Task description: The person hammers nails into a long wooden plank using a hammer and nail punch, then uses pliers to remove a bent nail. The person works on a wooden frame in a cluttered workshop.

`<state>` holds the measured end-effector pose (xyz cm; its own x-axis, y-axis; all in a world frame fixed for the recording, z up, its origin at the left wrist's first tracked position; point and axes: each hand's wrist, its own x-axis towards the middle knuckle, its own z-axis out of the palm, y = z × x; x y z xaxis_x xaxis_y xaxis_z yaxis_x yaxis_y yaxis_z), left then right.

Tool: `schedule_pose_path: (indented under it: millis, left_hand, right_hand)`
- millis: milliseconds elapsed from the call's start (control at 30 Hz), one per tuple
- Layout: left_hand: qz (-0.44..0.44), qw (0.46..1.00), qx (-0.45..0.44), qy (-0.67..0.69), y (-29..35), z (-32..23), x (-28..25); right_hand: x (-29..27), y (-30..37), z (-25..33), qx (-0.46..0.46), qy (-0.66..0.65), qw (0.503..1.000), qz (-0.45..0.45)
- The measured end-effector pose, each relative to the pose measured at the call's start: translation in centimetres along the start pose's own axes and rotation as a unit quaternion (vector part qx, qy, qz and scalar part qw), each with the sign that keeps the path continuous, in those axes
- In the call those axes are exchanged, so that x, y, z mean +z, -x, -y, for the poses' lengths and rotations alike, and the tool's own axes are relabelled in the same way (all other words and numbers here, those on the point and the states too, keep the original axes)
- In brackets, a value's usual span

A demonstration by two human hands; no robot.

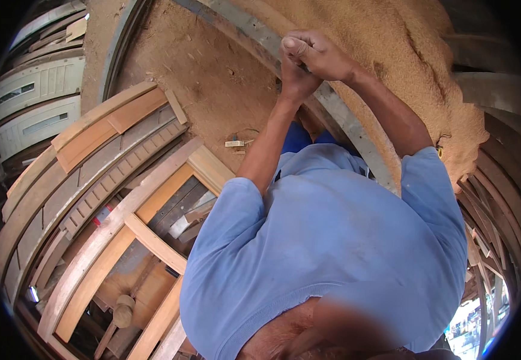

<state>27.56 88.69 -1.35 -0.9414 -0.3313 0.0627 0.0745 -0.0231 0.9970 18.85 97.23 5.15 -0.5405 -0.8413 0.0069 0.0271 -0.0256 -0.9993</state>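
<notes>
Nearest is the pale blue shirt (pixel 332 228), with both bare forearms reaching forward from its short sleeves. Beyond it the hands meet: the right hand (pixel 326 59) is closed over the left hand (pixel 299 84), its thumb lying across the top. The left fingers are mostly hidden, so I cannot tell whether anything is held between the palms. The long grey board (pixel 356 129) runs below them, its edge facing up; whether either hand touches it cannot be told. For this clasp, loose wrists and a relaxed grip seem best, with the knuckles clear of that hard edge. Square, settled feet would help too, since the chip-strewn floor (pixel 194 66) on the left looks loose, as does the sawdust heap (pixel 404 66) on the right. Farther left lie the wooden frame (pixel 155 243) and, beyond it, stacked white panels (pixel 62 75).
</notes>
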Motion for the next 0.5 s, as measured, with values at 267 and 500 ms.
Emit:
schedule_pose_path:
  millis: [267, 500]
  left_hand:
    - [-0.040, 0.999, -0.001, -0.003, -1.6, 0.6, -0.4]
    - [0.010, 0.994, -0.104, 0.042, -3.2, -0.3, -1.7]
  right_hand:
    - [1.3, -2.9, -0.5, 0.057, 0.026, 0.997, -0.051]
    - [0.3, -6.3, -0.8, 0.095, -0.014, 0.993, -0.063]
